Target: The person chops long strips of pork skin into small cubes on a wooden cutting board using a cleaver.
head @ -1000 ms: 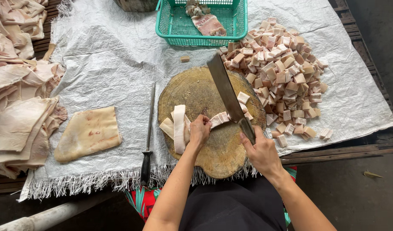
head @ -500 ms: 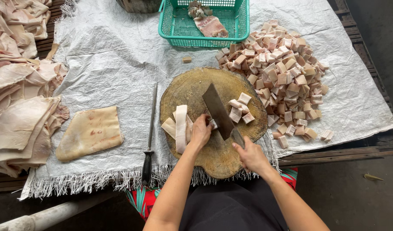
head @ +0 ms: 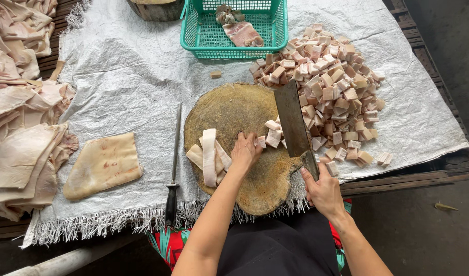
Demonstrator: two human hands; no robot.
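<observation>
A round wooden chopping block (head: 229, 110) lies on a white sheet. My left hand (head: 245, 152) presses down on pale meat strips (head: 209, 156) lying across the block. My right hand (head: 323, 190) grips the handle of a broad cleaver (head: 292, 121), whose blade stands on the block's right side among a few cut cubes (head: 271, 134). A big heap of cut meat cubes (head: 323, 82) lies just right of the block.
A sharpening steel (head: 173, 168) lies left of the block. A flat slab of skin (head: 102, 164) and piled slabs (head: 20, 117) lie at the left. A green basket (head: 234, 25) with meat pieces stands behind. The table edge runs near my body.
The cleaver swung from lying across the block's top right to chopping by my left hand, then shifted right, pushing cut cubes toward the heap.
</observation>
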